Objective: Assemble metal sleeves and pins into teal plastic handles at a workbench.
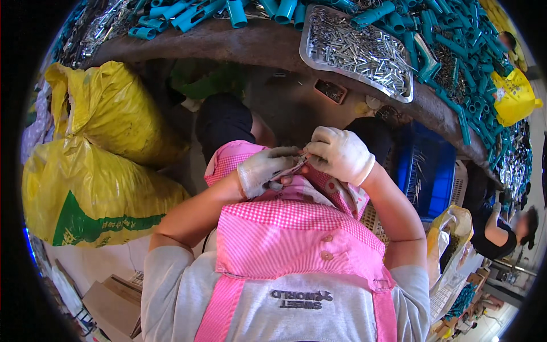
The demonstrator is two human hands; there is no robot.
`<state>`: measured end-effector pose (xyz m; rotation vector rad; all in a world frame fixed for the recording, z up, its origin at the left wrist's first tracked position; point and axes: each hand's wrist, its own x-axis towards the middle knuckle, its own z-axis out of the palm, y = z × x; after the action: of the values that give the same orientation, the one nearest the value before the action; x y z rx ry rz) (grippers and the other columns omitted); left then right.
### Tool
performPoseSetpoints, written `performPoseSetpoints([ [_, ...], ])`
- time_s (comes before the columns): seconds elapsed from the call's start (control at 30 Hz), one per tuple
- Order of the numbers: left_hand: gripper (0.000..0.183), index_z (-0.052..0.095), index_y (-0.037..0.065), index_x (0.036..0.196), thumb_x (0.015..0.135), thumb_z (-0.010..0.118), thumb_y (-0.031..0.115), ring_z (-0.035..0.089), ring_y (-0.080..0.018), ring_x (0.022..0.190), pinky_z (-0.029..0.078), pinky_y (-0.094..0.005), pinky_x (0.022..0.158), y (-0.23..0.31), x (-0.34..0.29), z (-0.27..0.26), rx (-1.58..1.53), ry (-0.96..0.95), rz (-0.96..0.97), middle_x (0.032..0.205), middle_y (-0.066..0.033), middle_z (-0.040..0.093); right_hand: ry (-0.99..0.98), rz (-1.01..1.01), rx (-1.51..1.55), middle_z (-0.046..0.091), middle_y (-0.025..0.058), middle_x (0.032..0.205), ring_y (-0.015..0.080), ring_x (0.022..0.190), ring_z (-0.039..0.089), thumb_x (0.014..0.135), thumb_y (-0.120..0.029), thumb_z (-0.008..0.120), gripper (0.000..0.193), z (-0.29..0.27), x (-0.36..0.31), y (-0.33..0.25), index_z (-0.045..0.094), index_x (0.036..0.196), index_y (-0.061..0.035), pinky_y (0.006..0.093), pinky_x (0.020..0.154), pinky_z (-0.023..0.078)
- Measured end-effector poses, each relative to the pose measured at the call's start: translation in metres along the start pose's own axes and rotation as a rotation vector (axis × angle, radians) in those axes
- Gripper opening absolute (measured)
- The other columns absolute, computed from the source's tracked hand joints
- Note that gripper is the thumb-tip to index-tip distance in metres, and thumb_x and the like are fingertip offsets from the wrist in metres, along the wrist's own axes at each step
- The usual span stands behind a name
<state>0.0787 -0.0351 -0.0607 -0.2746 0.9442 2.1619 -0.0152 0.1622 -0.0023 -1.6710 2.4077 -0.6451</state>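
As both gloved hands meet over the lap: fingertips come together, right above the pink checked apron (296,242);
Left hand (269,170): fingers bent, half closed, pale knit greyed at the tips; what it grips cannot be told;
Right hand (342,155): curled tighter, knuckles up; any hold is hidden;
Piece between them: too covered to identify, if there is one; handling looks mid-way, though finished pieces can't be counted;
Tray (311,58): shiny metal, rounded corner, plenty of thin silver pins (364,60) left;
Teal parts (236,13): smooth, tubular, heaped loose;
Sacks (108,191): crinkled yellow plastic, bulging
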Motion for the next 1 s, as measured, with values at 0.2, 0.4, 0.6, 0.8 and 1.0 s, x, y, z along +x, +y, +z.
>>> performPoseSetpoints([
  [0.2,0.045,0.034,0.004,0.133,0.092,0.05,0.014,0.046,-0.0082,0.057,0.032,-0.0174,0.042,0.011,-0.002,0.01,-0.082,0.083,-0.016,0.106,-0.0137,0.061,0.704,0.558,0.534,0.055,0.005,0.08,0.0126,0.067,0.052,0.091,-0.009,0.05,0.017,0.007,-0.029,0.026,0.058,0.105,-0.0026,0.0256,0.06,0.044],
  [0.4,0.041,0.037,-0.001,0.129,0.092,0.05,0.013,0.043,-0.005,0.055,0.029,-0.0172,0.041,0.022,0.001,0.022,0.105,0.051,-0.032,0.1,-0.0119,0.064,0.729,0.522,0.781,0.05,0.0034,0.083,0.0083,0.066,0.047,0.096,-0.011,0.042,0.019,0.028,-0.029,0.006,0.053,0.106,0.0005,0.0217,0.06,0.042],
  [0.6,0.032,0.046,0.001,0.116,0.091,0.056,0.019,0.039,-0.0045,0.053,0.028,-0.018,0.042,0.037,-0.006,0.03,0.271,0.087,0.01,0.094,-0.008,0.063,0.506,0.549,0.701,0.053,0.0062,0.087,0.0074,0.061,0.049,0.093,-0.005,0.043,0.017,0.016,-0.036,-0.004,0.054,0.104,0.0012,0.0215,0.056,0.042],
  [0.8,0.036,0.042,0.001,0.119,0.09,0.059,0.015,0.042,-0.0074,0.051,0.035,-0.021,0.046,0.046,-0.003,0.043,0.458,0.11,0.066,0.085,-0.0061,0.058,0.37,0.36,0.685,0.052,0.0126,0.095,0.0209,0.074,0.058,0.088,-0.001,0.047,0.021,0.013,-0.023,-0.017,0.054,0.108,0.0023,0.0289,0.068,0.047],
  [1.0,0.018,0.05,0.005,0.106,0.092,0.055,0.015,0.041,-0.0062,0.051,0.032,-0.0191,0.043,0.039,0.008,0.03,0.194,0.211,0.227,0.086,-0.0065,0.06,0.397,0.207,0.132,0.062,0.0123,0.095,0.0311,0.092,0.061,0.083,-0.01,0.058,0.028,-0.067,0.001,0.039,0.056,0.111,-0.0058,0.0387,0.079,0.049],
])
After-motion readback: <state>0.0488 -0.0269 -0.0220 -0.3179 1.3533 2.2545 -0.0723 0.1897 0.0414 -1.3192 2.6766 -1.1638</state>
